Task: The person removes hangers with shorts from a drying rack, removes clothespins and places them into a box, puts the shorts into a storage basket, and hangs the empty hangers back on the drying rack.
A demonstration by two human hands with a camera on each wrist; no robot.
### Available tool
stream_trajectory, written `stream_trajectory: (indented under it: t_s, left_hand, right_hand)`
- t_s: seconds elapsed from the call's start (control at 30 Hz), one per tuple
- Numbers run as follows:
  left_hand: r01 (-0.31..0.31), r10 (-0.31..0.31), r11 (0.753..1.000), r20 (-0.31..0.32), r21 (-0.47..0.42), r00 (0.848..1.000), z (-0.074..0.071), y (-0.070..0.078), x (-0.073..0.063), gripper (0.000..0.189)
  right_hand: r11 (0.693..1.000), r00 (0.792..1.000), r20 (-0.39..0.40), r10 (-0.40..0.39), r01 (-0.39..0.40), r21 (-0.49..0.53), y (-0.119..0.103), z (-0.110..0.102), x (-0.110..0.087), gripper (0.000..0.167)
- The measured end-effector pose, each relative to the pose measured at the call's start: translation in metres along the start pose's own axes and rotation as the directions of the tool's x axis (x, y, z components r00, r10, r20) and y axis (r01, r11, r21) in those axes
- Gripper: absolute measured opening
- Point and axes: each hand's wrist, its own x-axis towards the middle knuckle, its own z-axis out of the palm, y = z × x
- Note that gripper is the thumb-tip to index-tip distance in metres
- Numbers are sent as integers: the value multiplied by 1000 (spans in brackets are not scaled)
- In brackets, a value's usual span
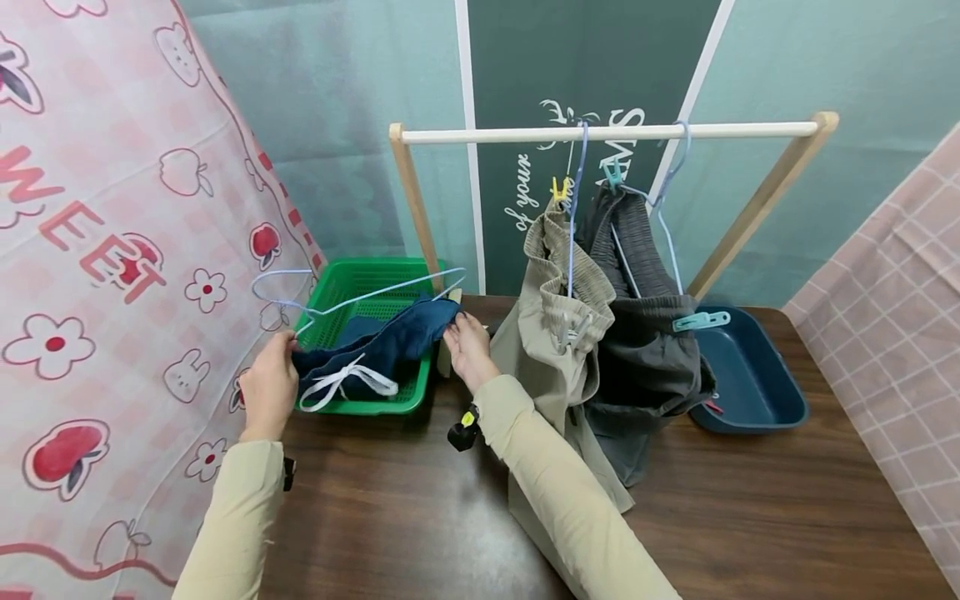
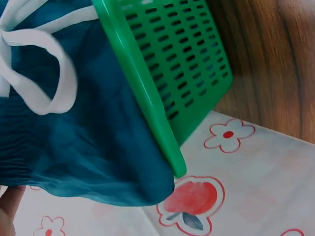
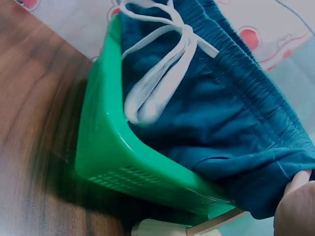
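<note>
Dark blue drawstring pants (image 1: 397, 337), their white cord tied in a bow (image 1: 348, 383), hang stretched by the gathered waistband over a green basket (image 1: 375, 407). My left hand (image 1: 268, 387) pinches the left end of the waistband; only a bit of that hand shows in the left wrist view. At the right end, my right hand (image 3: 298, 204) pinches the fabric between thumb and fingers. A pale blue wire hanger (image 1: 375, 292) lies along the waistband, its hook to the left, its right end above the cloth. Whether the left fingers also grip the hanger, I cannot tell.
Right of the basket stands a wooden rack with a white rail (image 1: 487, 136). Beige pants (image 1: 558, 333) and dark grey pants (image 1: 637, 358) hang there on clipped hangers. A dark blue bin (image 1: 757, 375) stands behind them at the right. Patterned cloth (image 1: 97, 333) borders the left.
</note>
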Motion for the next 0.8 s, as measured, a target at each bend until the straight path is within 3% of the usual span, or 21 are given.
stream_trajectory:
  t_s: [0.13,0.2,0.27,0.43,0.53,0.7,0.8]
  left_hand:
    - [98,-99,995,-37,-12,994,-3,1,-1,20]
    - [138,-139,990,-54,-11,989,-4,0,-1,23]
    - [163,-163,987,-73,-13,984,-4,-1,-1,26]
    - [174,-175,985,-152,-16,973,-3,-1,-1,30]
    - [187,-186,982,-184,-12,965,-2,-1,-1,33]
    - [200,-197,980,-182,-7,963,-2,-1,2,37]
    - [201,-200,979,-178,-9,964,-2,0,3,36]
  right_hand:
    - [998,998,26,50,-49,-44,11,2,-4,44]
    - [994,995,56,82,-78,-77,13,6,-16,46]
    - [986,992,61,107,-98,-138,8,19,-42,46]
    - [939,984,31,173,-156,-305,-22,71,-132,48]
    - [906,974,54,219,-182,-381,-35,86,-163,48]
    - [858,948,106,302,-221,-464,-46,93,-184,48]
    - [832,943,98,319,-229,-505,-36,87,-175,47]
